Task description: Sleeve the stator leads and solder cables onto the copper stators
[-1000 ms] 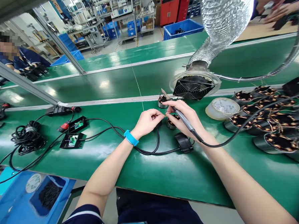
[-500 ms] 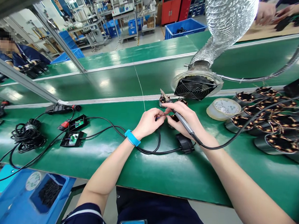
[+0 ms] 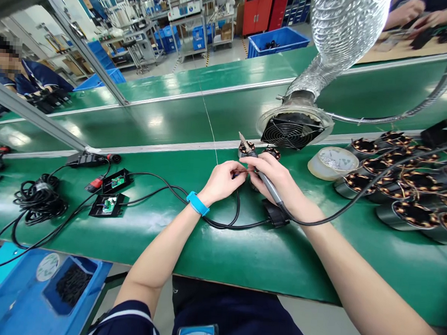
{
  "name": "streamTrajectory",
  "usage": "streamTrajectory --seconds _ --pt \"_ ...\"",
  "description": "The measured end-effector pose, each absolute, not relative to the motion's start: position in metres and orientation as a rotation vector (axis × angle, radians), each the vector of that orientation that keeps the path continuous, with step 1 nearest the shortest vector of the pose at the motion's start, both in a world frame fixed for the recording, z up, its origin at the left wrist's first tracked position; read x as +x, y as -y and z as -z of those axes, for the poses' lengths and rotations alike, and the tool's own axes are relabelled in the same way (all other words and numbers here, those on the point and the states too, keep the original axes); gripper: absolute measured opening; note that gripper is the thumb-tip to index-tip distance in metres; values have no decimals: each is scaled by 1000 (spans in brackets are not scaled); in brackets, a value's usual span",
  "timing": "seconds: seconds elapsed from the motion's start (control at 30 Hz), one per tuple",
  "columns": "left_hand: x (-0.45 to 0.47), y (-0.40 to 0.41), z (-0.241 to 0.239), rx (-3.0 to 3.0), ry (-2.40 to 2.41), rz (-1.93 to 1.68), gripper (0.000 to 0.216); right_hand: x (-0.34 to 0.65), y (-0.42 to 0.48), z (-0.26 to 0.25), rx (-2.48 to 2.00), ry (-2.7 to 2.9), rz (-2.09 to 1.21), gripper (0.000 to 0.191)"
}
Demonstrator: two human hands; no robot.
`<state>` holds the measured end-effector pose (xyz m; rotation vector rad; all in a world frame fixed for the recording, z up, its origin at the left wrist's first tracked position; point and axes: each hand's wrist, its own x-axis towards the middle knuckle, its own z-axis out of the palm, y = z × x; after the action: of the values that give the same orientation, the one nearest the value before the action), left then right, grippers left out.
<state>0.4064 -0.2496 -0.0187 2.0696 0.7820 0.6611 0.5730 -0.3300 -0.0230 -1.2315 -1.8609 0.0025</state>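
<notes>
Left hand (image 3: pixel 223 181): thin reddish wire (image 3: pixel 245 171) is pinched.
Right hand (image 3: pixel 281 176): soldering iron (image 3: pixel 270 187) is gripped, tip pointed forward.

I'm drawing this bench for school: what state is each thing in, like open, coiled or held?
Left hand: pinching a thin reddish wire
Right hand: closed around the soldering iron
Soldering iron: held, tip pointing away
Black cable bundle: coiled
Two black boxes: open, green boards showing
Copper-coil parts: coils exposed
Blue wristband: being worn
Fan: can't tell whether it's spinning
</notes>
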Motion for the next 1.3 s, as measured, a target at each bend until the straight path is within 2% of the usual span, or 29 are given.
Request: streamTrajectory --seconds 0.13,0.53,0.97,1.3 --pt "405 246 18 2002 -776 -614 13 577 331 22 -1220 1828 -18 44" --pt "408 241 26 1594 -780 -556 32 576 332 21 -1210 1834 -78 39" --pt "409 240 33 1489 -824 -588 26 582 329 25 -1266 1561 -312 34" --pt "410 243 33 1523 -833 -594 31 579 326 28 -1302 1478 -377 44"
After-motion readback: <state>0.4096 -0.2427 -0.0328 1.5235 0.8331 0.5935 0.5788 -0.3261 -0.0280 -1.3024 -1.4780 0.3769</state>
